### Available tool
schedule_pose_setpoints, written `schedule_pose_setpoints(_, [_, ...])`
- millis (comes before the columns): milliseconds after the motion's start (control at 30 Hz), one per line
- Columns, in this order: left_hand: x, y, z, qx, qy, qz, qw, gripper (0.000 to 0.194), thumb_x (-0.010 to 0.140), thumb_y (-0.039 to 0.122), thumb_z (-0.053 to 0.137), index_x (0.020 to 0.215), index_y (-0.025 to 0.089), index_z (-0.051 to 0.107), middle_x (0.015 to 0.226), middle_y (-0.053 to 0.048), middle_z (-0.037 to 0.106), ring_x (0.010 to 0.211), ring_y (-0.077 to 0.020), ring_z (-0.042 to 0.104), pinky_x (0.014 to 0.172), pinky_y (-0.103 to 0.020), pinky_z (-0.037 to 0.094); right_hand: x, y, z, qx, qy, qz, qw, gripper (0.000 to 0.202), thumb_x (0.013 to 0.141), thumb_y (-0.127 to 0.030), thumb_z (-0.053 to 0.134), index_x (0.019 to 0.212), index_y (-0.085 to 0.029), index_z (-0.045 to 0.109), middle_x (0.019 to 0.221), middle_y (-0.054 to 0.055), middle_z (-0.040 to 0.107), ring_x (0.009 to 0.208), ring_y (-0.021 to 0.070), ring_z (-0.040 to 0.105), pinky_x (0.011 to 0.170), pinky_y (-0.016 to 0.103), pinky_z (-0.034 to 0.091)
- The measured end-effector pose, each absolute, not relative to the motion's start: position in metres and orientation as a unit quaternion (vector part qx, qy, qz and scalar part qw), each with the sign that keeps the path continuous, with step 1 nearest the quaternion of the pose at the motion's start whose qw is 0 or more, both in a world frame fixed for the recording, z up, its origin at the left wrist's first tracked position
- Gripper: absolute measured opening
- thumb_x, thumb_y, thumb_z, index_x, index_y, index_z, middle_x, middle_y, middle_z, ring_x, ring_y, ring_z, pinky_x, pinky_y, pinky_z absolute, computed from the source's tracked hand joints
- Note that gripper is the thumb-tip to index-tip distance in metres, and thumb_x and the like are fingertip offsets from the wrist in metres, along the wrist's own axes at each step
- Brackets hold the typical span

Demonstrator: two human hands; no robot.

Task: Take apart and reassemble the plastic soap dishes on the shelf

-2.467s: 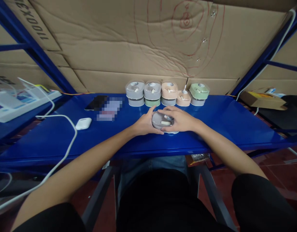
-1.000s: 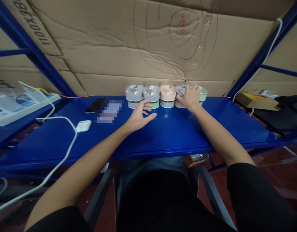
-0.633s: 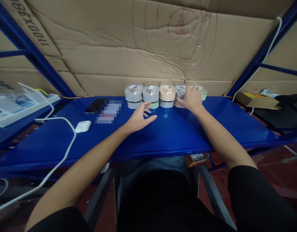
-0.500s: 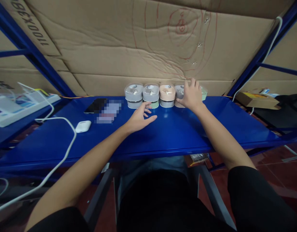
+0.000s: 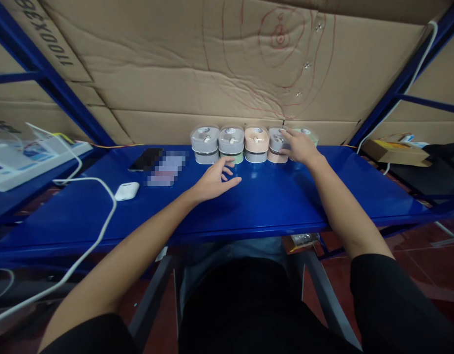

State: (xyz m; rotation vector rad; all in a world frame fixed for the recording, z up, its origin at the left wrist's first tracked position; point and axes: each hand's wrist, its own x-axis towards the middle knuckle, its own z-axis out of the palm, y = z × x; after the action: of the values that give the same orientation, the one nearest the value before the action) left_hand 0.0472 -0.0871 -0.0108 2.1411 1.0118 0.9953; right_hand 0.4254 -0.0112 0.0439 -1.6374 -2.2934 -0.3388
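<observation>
Several stacked two-layer boxes with clear domed lids stand in a row against the cardboard. From the left come an all-grey box [image 5: 205, 142], a grey box [image 5: 231, 140] over a green base, a peach box [image 5: 256, 140] over grey, and a grey box [image 5: 275, 141] over a peach base. At the right end a green box [image 5: 313, 135] is largely hidden by my right hand [image 5: 302, 147]. That hand is open, its fingers apart at the right side of the grey-over-peach box; contact is unclear. My left hand [image 5: 217, 181] hovers open and empty before the grey-over-green box.
On the blue table [image 5: 249, 206] lie a black phone [image 5: 145, 160], a blurred-out flat item [image 5: 168, 168] and a white earphone case [image 5: 127, 191]. A white cable [image 5: 110, 196] crosses the left side. Cardboard [image 5: 156, 88] backs the table. An open carton [image 5: 394, 153] stands at right.
My right hand has drawn off the front of the grey-over-peach box and shifted right, so that box shows more fully. My left hand has barely moved.
</observation>
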Motion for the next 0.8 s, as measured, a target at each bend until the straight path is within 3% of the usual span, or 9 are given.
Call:
schedule_pose_setpoints(167, [0.046,-0.087,-0.012,0.801,0.382,0.362,0.287,0.071,0.091,0.048,0.085,0.151,0.019,0.059,0.143,-0.021,0.071,0.114,-0.0297,0.076,0.092,-0.045,0.064,0.421,-0.017,0.045,-0.579,-0.793,-0.128,0.142,0.091,0.096,-0.033,0.082,0.177,-0.014,0.046,0.183,0.025,0.047,0.168,0.0484,0.047,0.138,0.071,0.037])
schedule_pose_setpoints(400, [0.047,-0.088,-0.011,0.806,0.384,0.354,0.280,0.070,0.091,0.049,0.084,0.149,0.019,0.059,0.142,-0.020,0.072,0.114,-0.0293,0.076,0.093,-0.045,0.064,0.384,-0.024,0.050,-0.515,-0.819,-0.166,0.189,0.112,0.090,-0.051,0.089,0.180,-0.012,0.036,0.190,0.028,0.031,0.176,0.0524,0.029,0.140,0.075,0.026])
schedule_pose_setpoints(600, [0.047,-0.086,-0.012,0.806,0.379,0.360,0.276,0.065,0.091,0.044,0.085,0.147,0.021,0.062,0.140,-0.019,0.073,0.111,-0.0284,0.076,0.089,-0.044,0.065,0.326,-0.010,0.033,-0.483,-0.842,-0.179,0.158,0.094,0.091,-0.036,0.080,0.173,-0.007,0.043,0.186,0.029,0.038,0.174,0.0484,0.033,0.141,0.071,0.023])
schedule_pose_setpoints(800, [0.047,-0.087,-0.012,0.810,0.377,0.357,0.273,0.066,0.091,0.047,0.084,0.147,0.020,0.061,0.140,-0.020,0.073,0.111,-0.0293,0.076,0.089,-0.044,0.064,0.310,-0.023,0.032,-0.496,-0.828,-0.221,0.136,0.068,0.094,-0.019,0.061,0.160,0.000,0.052,0.169,0.034,0.056,0.158,0.0480,0.050,0.131,0.066,0.036])
